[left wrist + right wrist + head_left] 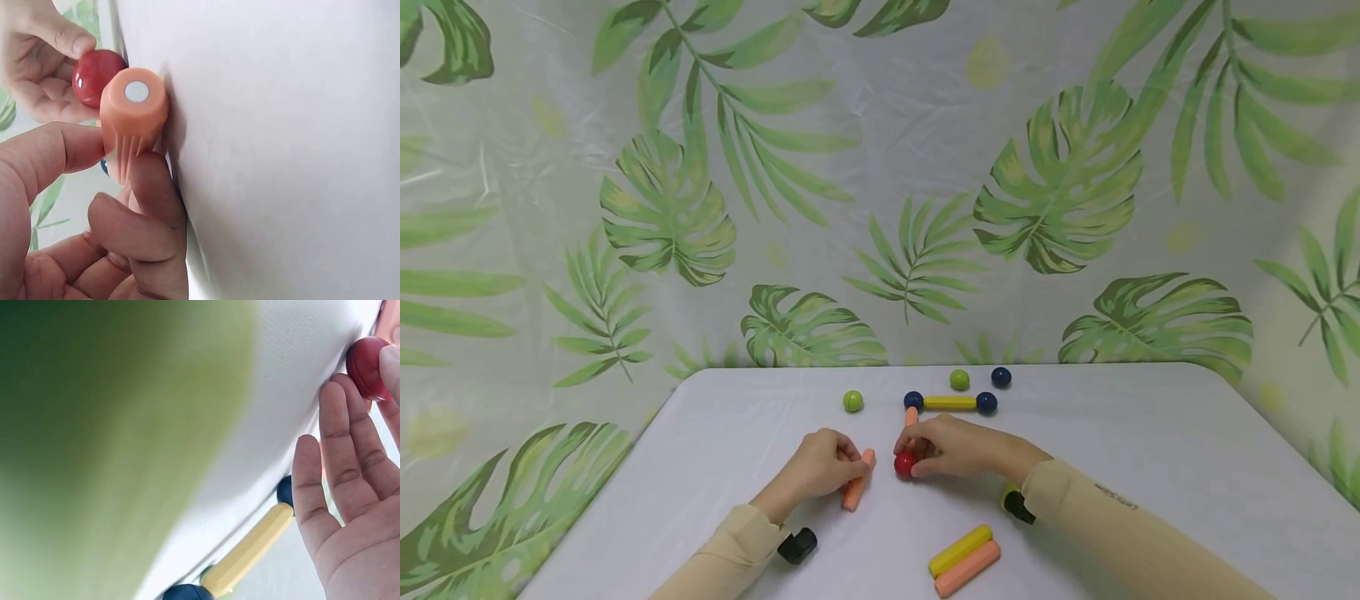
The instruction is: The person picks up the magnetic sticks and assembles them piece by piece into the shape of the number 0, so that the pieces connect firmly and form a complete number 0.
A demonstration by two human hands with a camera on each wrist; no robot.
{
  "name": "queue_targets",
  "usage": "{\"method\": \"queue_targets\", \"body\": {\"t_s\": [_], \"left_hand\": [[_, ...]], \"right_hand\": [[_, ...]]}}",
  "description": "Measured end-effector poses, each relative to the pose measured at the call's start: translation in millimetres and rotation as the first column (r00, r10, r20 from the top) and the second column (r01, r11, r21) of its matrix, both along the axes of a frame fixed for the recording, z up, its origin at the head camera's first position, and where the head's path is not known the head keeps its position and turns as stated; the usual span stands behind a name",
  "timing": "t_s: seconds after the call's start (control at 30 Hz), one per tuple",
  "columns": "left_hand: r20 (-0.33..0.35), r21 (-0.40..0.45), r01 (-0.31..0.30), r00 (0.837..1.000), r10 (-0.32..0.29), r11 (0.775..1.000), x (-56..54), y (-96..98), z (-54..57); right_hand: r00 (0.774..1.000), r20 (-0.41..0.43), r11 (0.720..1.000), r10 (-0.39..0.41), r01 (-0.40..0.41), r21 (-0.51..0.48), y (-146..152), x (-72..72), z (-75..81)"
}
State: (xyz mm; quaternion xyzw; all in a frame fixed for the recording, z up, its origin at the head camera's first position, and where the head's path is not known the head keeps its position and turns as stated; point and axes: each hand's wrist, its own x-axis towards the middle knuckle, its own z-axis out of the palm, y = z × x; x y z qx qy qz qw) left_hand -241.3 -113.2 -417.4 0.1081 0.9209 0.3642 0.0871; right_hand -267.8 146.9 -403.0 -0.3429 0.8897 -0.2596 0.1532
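Observation:
My left hand pinches an orange rod between thumb and finger, just above the table. In the left wrist view the rod shows a pale round disc on its near end. My right hand holds a red ball between thumb and fingers. Behind that ball a second orange rod runs back to a blue ball, partly hidden by the right hand. A yellow rod joins this blue ball to another blue ball on its right.
Toward the back lie a green ball, another green ball and a loose blue ball. A yellow rod and an orange rod lie side by side in front. Something green is partly hidden by the right wrist.

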Motion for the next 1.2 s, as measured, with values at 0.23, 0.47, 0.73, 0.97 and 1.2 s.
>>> {"method": "queue_targets", "body": {"t_s": [0.23, 0.47, 0.73, 0.97, 1.2], "left_hand": [[0.048, 0.056, 0.013, 0.999, -0.016, 0.998, 8.4, 0.5, 0.0], [0.111, 0.132, 0.026, 0.993, -0.041, 0.991, 17.0, 4.5, -1.6], [0.203, 0.243, 0.035, 0.975, -0.086, 0.969, 25.9, 10.7, -3.0], [0.243, 0.286, 0.044, 0.963, -0.117, 0.957, 30.9, 18.6, -5.5], [0.278, 0.320, 0.020, 0.954, -0.114, 0.947, 32.3, 25.3, -6.7]], "right_hand": [[1.000, 0.007, 1.000, -0.009, 0.009, -0.006, -2, -2.1, -0.2], [1.000, 0.004, 1.000, -0.020, 0.020, -0.002, -2, -3.7, -1.1], [1.000, 0.015, 1.000, -0.007, 0.007, -0.024, -1, -4.2, -0.3], [1.000, 0.024, 0.999, 0.001, 0.000, -0.037, -1, -4.7, -1.4], [1.000, 0.027, 0.999, 0.009, -0.008, -0.037, 0, -3.5, 0.0]]}}
